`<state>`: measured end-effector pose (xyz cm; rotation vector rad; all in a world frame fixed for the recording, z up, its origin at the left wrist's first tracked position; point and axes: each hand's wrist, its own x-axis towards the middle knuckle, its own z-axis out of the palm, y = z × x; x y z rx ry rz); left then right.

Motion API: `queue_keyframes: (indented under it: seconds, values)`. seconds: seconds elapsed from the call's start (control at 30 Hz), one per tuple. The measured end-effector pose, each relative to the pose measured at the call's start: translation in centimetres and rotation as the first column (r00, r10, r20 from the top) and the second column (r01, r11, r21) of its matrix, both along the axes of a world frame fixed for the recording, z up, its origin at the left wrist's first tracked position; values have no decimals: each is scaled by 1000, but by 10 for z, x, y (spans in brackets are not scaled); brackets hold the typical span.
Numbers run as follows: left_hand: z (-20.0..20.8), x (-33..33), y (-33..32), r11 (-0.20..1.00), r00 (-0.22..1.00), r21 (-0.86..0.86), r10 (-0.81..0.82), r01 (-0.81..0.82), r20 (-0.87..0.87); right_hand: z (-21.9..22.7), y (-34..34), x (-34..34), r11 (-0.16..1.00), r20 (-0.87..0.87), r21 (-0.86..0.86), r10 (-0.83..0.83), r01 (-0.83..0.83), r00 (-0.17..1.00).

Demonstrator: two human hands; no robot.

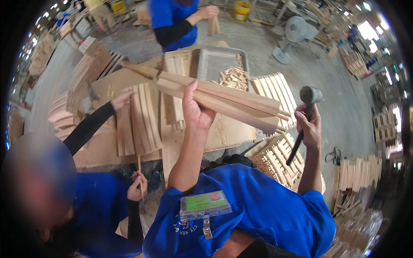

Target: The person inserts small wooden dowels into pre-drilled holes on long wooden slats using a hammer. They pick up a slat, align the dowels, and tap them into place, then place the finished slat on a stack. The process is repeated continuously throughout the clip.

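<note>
My left hand (198,111) is closed round a pair of long wooden slats (241,103), held up slantwise over the table. Short dowel pegs stick out of their right ends. Out to the right, my right hand (311,129) grips a mallet (310,95) by its black handle, its dark head up and apart from the slats. Beyond the slats, a grey metal tray (209,58) holds a heap of small wooden dowels (234,78). More slats (174,66) lie on the cardboard-covered table (230,133) behind and below my left hand.
On the left, a co-worker in blue reaches a hand (122,99) to a row of slats (144,120). Another person (178,32) stands across the table holding wood pieces. Slat stacks (277,92) and a pile of pegged parts (282,159) lie right; a fan (297,32) stands farther back.
</note>
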<state>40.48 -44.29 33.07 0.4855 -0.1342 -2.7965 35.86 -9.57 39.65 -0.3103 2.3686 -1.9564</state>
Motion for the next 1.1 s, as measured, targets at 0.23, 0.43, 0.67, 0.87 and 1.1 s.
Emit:
queue_keyframes:
  seconds: [0.23, 0.43, 0.67, 0.87, 1.1]
  values:
    - [-42, -13, 51, 915, 913, 61, -391, 399, -115, -31, -26, 13, 928, 49, -226, 314, -295, 948]
    - [-75, 17, 73, 793, 844, 298, -470, 532, -258, -43, -87, 29, 877, -17, -348, 346, -330, 938]
    - [-101, 42, 62, 832, 936, 449, -352, 326, -27, -68, -128, 27, 892, 8, -217, 407, -396, 913]
    - [-160, 55, 61, 911, 911, 70, -399, 407, -102, -69, -146, 33, 837, -94, -235, 486, -493, 869]
    - [-56, 64, 68, 921, 922, -209, -265, 328, 281, -96, -144, 36, 826, -125, -257, 486, -501, 865]
